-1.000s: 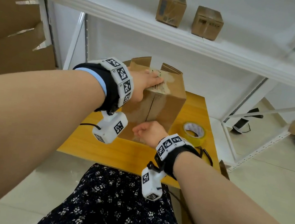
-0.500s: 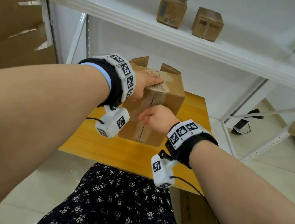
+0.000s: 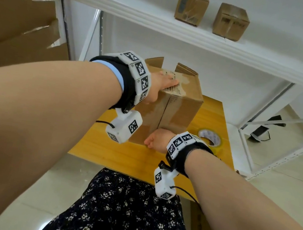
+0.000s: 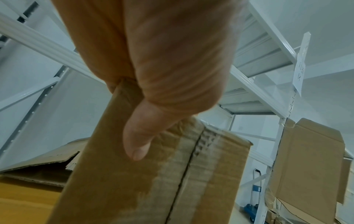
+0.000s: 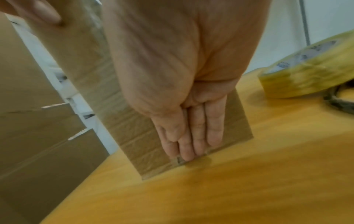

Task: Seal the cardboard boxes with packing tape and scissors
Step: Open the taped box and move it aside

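Right hand (image 5: 191, 94) fills the centre of the right wrist view, palm towards the camera. 4 fingers (image 5: 199, 136) straight and together, pressed flat on the taped face of the cardboard box (image 5: 134, 136); fingertips at the box's bottom edge, where it meets the wooden table (image 5: 249, 181). Clear tape on that face is wrinkled. Box stands upright on the table. Tape roll (image 5: 310, 72), yellowish, lies flat on the table, right of the box and apart from it. A dark object (image 5: 337, 100) sits just below the roll, too blurred to identify. Flattened cardboard sheets (image 5: 34, 121) fill the left side behind the box. Another hand (image 5: 36, 10) shows at top left, blurred, against the box.
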Tool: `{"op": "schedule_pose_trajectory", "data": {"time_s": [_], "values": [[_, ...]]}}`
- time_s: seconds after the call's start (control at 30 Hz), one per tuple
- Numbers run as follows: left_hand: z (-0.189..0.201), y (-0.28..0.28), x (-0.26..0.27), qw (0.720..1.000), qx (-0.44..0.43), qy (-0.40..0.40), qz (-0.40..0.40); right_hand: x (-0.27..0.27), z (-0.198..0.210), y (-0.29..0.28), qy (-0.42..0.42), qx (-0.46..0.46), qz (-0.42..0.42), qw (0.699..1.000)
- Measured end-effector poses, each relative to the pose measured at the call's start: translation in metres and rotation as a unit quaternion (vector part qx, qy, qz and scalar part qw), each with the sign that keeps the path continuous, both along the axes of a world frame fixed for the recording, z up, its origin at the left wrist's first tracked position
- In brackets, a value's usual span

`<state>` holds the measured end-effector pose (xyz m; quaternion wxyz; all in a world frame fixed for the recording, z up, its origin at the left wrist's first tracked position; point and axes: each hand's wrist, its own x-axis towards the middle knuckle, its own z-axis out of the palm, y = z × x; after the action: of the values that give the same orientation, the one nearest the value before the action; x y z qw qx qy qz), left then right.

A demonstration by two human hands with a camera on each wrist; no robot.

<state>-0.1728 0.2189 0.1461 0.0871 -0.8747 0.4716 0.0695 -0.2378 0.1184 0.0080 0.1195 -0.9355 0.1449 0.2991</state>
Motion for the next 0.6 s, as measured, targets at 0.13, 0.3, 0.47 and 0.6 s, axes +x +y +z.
{"op": "schedule_pose_trajectory", "data": {"time_s": [0.13, 0.3, 0.47, 0.6], "values": [[0.003, 0.004, -0.006, 1.0, -0.006, 0.003, -0.01, -0.015, 0.061, -0.003, -0.09, 0.031, -0.011, 0.995], [0.006, 0.008, -0.008, 1.0, -0.008, -0.002, 0.002, -0.04, 0.134, -0.003, -0.27, 0.066, -0.056, 0.959], [-0.002, 0.011, 0.0, 0.999, -0.034, 0.017, -0.018, -0.048, 0.169, -0.014, -0.516, 0.187, -0.195, 0.813], [-0.006, 0.013, -0.001, 0.993, -0.093, 0.071, -0.014, -0.053, 0.169, -0.03, -0.49, 0.024, -0.287, 0.823]]}}
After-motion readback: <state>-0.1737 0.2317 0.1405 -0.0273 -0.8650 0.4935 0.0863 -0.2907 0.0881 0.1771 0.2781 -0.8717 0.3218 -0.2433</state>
